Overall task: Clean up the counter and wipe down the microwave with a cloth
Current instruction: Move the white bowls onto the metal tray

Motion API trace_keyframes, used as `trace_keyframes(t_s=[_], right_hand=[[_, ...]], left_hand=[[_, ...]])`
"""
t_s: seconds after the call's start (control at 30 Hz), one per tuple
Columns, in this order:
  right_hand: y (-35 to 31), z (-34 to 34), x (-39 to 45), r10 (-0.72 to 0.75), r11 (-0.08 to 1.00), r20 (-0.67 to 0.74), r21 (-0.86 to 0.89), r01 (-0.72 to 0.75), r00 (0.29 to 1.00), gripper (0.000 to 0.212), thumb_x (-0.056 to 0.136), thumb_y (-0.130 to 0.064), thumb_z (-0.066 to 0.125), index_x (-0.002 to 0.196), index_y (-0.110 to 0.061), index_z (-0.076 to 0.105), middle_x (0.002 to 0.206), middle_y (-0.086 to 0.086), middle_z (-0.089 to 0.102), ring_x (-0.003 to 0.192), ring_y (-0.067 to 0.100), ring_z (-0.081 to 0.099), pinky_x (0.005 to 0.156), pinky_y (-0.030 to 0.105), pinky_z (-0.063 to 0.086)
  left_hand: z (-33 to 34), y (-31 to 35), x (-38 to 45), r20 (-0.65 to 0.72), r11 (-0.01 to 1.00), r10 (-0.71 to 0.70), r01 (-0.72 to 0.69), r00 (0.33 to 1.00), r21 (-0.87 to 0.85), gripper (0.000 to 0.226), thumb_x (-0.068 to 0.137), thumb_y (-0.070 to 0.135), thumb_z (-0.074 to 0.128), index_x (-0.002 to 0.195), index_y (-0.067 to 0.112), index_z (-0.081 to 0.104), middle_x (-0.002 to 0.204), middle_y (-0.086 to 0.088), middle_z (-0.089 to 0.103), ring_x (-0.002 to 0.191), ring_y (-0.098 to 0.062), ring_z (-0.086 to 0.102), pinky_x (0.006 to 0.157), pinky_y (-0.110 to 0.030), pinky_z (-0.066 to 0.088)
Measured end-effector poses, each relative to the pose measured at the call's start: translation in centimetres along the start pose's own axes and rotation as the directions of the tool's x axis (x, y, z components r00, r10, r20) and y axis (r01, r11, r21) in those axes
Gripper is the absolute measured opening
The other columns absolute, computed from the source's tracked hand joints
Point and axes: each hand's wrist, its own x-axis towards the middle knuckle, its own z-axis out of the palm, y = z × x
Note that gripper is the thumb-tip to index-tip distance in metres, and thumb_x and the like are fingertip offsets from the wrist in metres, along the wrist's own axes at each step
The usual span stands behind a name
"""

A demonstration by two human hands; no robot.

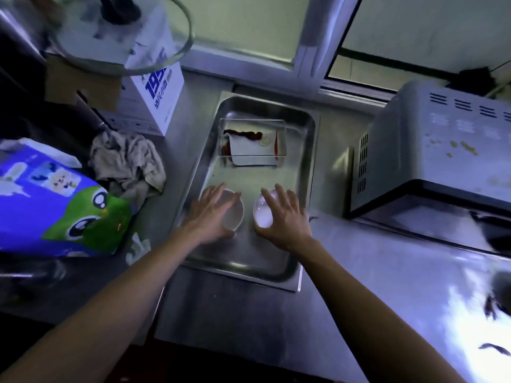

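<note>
Stainless steel everywhere here: a deep steel tray (304, 150) sits on the surface (373, 258), and it is the landmark for the rest. Inside its near end, the left hand (213, 214) spreads its grip over a white bowl (235, 214) and the right hand (284, 217) over a second, glossy bowl (262, 214) — fingers splayed on top, not clearly curled round either. Lifted like that, a smooth bowl could slip and knock the glass container (253, 142) at the tray's far end. The cloth (127, 161) lies crumpled just left of the tray; the microwave (431, 150), crumbs on its top, stands to the tray's right. Beyond the tray is a window frame (312, 37); scraps litter the surface to its right.
</note>
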Motion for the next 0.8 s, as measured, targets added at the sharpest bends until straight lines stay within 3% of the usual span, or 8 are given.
trace_keyframes(t_s=[0.23, 0.47, 0.57, 0.8], right_hand=[[-0.5, 2.6, 3.6, 0.053, 0.996, 0.048, -0.073, -0.05, 0.997, 0.091, 0.08, -0.063, 0.062, 0.152, -0.034, 0.015, 0.164, 0.004, 0.005, 0.148, 0.035, 0.008, 0.108, 0.056, 0.031], [0.0, 3.5, 7.8, 0.009, 0.996, 0.038, -0.084, -0.005, 0.999, 0.078, 0.094, -0.065, 0.042, 0.156, -0.032, 0.008, 0.166, 0.006, -0.008, 0.151, 0.035, -0.016, 0.119, 0.064, 0.002], [0.1, 3.4, 9.5, 0.016, 0.995, 0.032, -0.101, -0.013, 0.999, 0.078, 0.095, -0.067, 0.034, 0.156, -0.033, 0.001, 0.165, 0.008, -0.012, 0.15, 0.033, -0.018, 0.118, 0.064, 0.0], [0.7, 3.4, 12.5, 0.066, 0.992, 0.01, -0.113, -0.065, 0.998, 0.078, 0.095, -0.068, 0.032, 0.156, -0.032, -0.001, 0.164, 0.01, -0.016, 0.15, 0.035, -0.019, 0.118, 0.063, -0.002]], left_hand=[[0.9, -2.1, 3.2, 0.014, 0.998, 0.055, -0.055, 0.998, -0.014, 0.102, 0.075, 0.056, 0.075, 0.154, 0.039, 0.012, 0.165, -0.005, -0.007, 0.151, -0.034, -0.003, 0.117, -0.059, 0.021], [0.6, -3.0, 7.7, -0.034, 0.99, 0.112, -0.109, 0.993, 0.084, 0.084, 0.088, 0.058, 0.055, 0.156, 0.038, 0.008, 0.165, -0.008, -0.014, 0.149, -0.036, -0.017, 0.116, -0.064, -0.003], [0.2, -3.4, 9.4, -0.039, 0.986, 0.136, -0.132, 0.99, 0.101, 0.086, 0.089, 0.059, 0.05, 0.156, 0.036, 0.003, 0.164, -0.009, -0.016, 0.148, -0.038, -0.02, 0.115, -0.066, -0.004], [-1.0, -4.0, 12.6, -0.083, 0.979, 0.186, -0.178, 0.979, 0.098, 0.082, 0.088, 0.053, 0.051, 0.156, 0.031, 0.012, 0.165, -0.013, -0.01, 0.149, -0.039, -0.016, 0.114, -0.07, 0.001]])
